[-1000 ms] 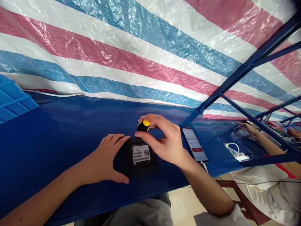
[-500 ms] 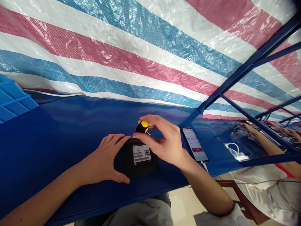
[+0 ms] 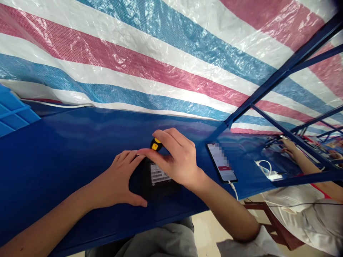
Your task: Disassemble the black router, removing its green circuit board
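On the blue bench lies a flat black box (image 3: 150, 187) with a white printed label (image 3: 159, 174) showing barcodes. My left hand (image 3: 118, 180) holds its left side, fingertips at the far edge and thumb at the near corner. In my right hand (image 3: 178, 155) is a short screwdriver (image 3: 156, 144) with a black and yellow handle, pinched between thumb and fingers above the box's far edge. The screwdriver's tip is hidden behind my hand, so I cannot tell whether it touches the box. My right hand also covers part of the label.
A phone (image 3: 222, 162) with a white cable lies to the right. Beyond it are a white power strip (image 3: 273, 175) and a blue metal frame (image 3: 270, 82). A blue crate (image 3: 16, 112) stands at far left. At the right sits another person (image 3: 302, 214), one arm over the bench.
My right hand has moved left with the screwdriver, whose handle now tilts differently and covers more of the label's right side. My left hand stays almost still on the box.
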Tool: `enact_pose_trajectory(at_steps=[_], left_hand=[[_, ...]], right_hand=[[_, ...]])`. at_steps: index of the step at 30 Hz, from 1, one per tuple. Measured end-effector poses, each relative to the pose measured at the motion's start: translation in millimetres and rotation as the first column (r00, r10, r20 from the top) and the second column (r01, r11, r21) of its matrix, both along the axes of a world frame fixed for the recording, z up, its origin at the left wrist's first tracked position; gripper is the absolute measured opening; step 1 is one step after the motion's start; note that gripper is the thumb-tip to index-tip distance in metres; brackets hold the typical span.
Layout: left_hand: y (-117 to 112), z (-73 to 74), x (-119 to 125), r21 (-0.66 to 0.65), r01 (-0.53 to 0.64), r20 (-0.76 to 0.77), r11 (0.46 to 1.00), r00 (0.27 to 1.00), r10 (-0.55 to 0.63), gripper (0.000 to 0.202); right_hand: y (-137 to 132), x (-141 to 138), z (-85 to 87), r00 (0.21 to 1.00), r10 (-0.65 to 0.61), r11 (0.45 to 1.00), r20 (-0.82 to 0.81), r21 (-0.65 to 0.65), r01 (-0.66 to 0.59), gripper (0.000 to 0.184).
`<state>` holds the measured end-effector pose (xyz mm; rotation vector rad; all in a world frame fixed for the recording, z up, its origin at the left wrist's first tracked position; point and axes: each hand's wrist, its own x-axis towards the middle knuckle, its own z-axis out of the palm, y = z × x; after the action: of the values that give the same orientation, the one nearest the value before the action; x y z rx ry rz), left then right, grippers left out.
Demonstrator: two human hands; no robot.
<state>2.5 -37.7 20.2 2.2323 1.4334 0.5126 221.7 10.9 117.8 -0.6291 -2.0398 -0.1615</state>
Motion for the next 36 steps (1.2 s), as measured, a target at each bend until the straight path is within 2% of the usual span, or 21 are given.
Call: enact_pose_trajectory(at_steps=[6, 9, 13, 18, 20, 23, 26, 32, 36], left_hand=[[-0.4, 0.8, 1.4, 0.009, 0.029, -0.019, 1.0, 0.999, -0.029, 0.124], [-0.4, 2.4, 3.6, 0.014, 0.034, -0.012, 0.999, 0.999, -0.034, 0.119], [1.9, 0.4, 5.6, 0.035, 0.053, -0.023, 0.998, 0.998, -0.052, 0.124], [4.2, -5.0, 5.4, 0.011, 0.069, -0.017, 0.998, 0.997, -0.069, 0.116], [3.7, -3.5, 7.9, -0.001, 0.055, -0.003, 0.998, 0.998, -0.055, 0.113], [4.0, 1.3, 14.0, -0.01, 0.04, 0.019, 0.999, 0.999, -0.04, 0.112], [7.6, 4.8, 17.8, -0.029, 0.096, -0.016, 0.995, 0.995, -0.097, 0.118], [14.2, 8.8, 15.7, -0.047, 0.129, -0.074, 0.991, 0.988, -0.132, 0.123], [13.9, 11.6, 16.0, -0.069, 0.127, -0.065, 0.989, 0.989, -0.132, 0.118]], right_hand=[[0.0, 2.5, 3.4, 0.977, 0.202, 0.966, -0.064, -0.152, -0.21, 0.01], [-0.2, 4.0, 4.0, 0.97, 0.238, 0.945, -0.046, -0.22, -0.242, 0.011], [-0.2, 6.1, 5.4, 0.962, 0.269, 0.927, -0.048, -0.257, -0.272, 0.014], [-1.1, 9.8, 11.9, 0.924, 0.377, 0.868, -0.056, -0.328, -0.374, 0.03], [-0.9, 12.1, 13.7, 0.934, 0.35, 0.872, -0.067, -0.34, -0.351, 0.033], [0.6, 16.3, 13.8, 0.967, 0.246, 0.919, -0.07, -0.3, -0.255, 0.022], [2.4, 20.4, 11.4, 0.973, 0.218, 0.938, -0.076, -0.259, -0.23, 0.016], [3.2, 25.9, 7.0, 0.957, 0.281, 0.9, -0.068, -0.327, -0.287, 0.029], [4.9, 24.8, 6.7, 0.928, 0.367, 0.862, -0.063, -0.352, -0.364, 0.035]])
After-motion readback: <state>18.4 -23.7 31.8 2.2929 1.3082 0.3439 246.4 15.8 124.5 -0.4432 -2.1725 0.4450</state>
